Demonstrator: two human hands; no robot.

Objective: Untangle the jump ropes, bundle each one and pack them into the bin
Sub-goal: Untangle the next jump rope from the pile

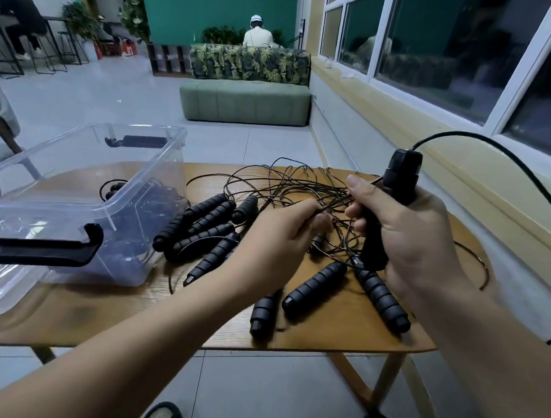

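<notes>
The right hand (pixel 418 237) is gripping a rope handle (pixel 398 182) in a curled fist, holding it nearly upright, cap on top, above the table (pixel 341 335). Its cord (pixel 460 132) is arcing out of the cap and away to the right. The left hand (pixel 282 237), just beside it, is pinching thin strands coming out of the tangle (pixel 300 181), which is lying beyond and between both hands. Freeing this rope is probably calling for a pull leftward, away from the held handle. The bin (pixel 56 203) is standing well to the left, other handles (pixel 207 217) lying between
</notes>
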